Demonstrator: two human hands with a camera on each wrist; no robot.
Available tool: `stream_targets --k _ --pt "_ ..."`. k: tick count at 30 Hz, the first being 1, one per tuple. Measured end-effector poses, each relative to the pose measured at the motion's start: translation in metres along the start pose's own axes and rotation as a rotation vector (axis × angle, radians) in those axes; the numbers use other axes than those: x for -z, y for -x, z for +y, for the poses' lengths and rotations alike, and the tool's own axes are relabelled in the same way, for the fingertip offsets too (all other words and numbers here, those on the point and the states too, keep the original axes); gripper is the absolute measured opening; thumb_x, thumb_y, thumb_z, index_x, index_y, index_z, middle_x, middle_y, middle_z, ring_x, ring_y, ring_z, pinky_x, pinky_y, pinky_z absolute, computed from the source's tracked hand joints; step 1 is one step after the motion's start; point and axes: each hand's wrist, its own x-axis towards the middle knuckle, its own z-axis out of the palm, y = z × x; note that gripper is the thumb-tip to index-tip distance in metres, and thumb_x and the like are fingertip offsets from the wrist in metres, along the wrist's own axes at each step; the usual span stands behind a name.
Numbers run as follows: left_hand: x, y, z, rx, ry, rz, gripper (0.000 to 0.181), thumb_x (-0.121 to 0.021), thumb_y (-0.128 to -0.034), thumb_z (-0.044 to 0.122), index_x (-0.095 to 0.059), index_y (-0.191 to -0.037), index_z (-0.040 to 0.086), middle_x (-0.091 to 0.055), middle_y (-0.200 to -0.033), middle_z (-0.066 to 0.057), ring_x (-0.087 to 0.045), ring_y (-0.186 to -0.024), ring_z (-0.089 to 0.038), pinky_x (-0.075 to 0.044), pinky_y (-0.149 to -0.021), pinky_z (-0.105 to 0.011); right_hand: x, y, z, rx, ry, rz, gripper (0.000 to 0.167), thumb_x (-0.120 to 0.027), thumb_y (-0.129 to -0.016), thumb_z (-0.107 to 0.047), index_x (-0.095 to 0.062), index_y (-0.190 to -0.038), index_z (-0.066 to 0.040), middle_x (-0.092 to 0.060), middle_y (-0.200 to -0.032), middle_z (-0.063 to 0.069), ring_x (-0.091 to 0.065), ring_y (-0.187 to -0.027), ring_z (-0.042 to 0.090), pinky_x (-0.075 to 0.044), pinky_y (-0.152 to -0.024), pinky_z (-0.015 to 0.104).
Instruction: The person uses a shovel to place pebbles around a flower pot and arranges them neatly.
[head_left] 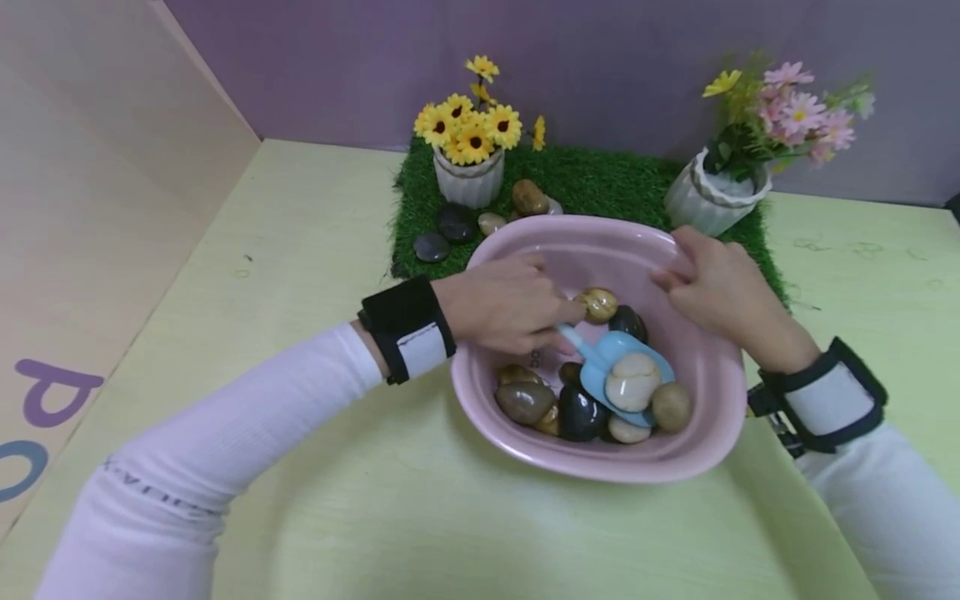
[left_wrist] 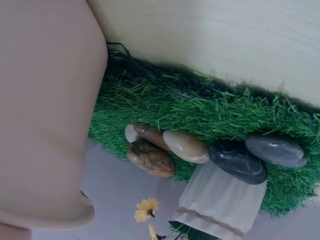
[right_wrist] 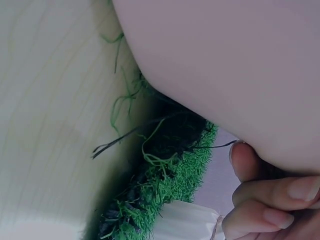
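Note:
A pink basin (head_left: 517, 446) holds several smooth stones of black, brown and cream, such as a black one (head_left: 582, 414). Inside it lies a light blue scoop (head_left: 600, 367) with a pale round stone (head_left: 633, 382) on its blade. My left hand (head_left: 510, 304) reaches over the basin's left rim and pinches the end of the scoop's handle; its fingertips are partly hidden. At the far right rim, my right hand (head_left: 720, 287) grips the basin's edge. The right wrist view shows curled fingers (right_wrist: 272, 200) under the rim, against the basin's outer wall (right_wrist: 230, 65).
Behind the basin lies a green grass mat (head_left: 600, 179). On it stand a white pot of yellow flowers (head_left: 471, 177) and a white pot of pink flowers (head_left: 708, 200). Several stones, among them a black one (left_wrist: 237, 161), lie on the mat beside the left pot.

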Motion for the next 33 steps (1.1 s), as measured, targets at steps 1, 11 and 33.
stream_targets --k 1,11,33 --pt "0.0 0.0 -0.0001 -0.003 -0.001 0.003 0.031 -0.049 -0.0996 0.05 -0.061 -0.107 0.022 -0.065 -0.082 0.011 -0.058 -0.074 -0.009 -0.037 -0.094 -0.036 0.0001 0.0001 0.0001 0.002 -0.001 0.002 0.019 -0.057 -0.095 -0.022 -0.047 -0.091 -0.007 -0.046 -0.065 0.01 -0.05 -0.061 0.027 -0.036 -0.053 0.034" --pt "0.002 0.0018 -0.0001 -0.037 0.029 0.039 0.031 -0.048 -0.1001 0.05 -0.061 -0.102 0.021 -0.061 -0.073 0.01 -0.055 -0.068 -0.009 -0.037 -0.091 -0.036 0.0016 0.0002 -0.0002 0.002 0.001 -0.001 0.018 -0.057 -0.095 -0.02 -0.047 -0.092 -0.006 -0.046 -0.065 0.01 -0.051 -0.059 0.026 -0.037 -0.051 0.034" --pt "0.0038 0.0092 -0.0016 -0.112 0.035 0.236 0.031 -0.05 -0.1007 0.044 -0.062 -0.099 0.015 -0.057 -0.069 0.005 -0.055 -0.063 -0.011 -0.042 -0.088 -0.035 0.0023 -0.0011 -0.0001 -0.003 -0.028 -0.019 0.017 -0.062 -0.091 -0.016 -0.049 -0.096 -0.005 -0.046 -0.065 0.007 -0.046 -0.059 0.024 -0.034 -0.05 0.034"
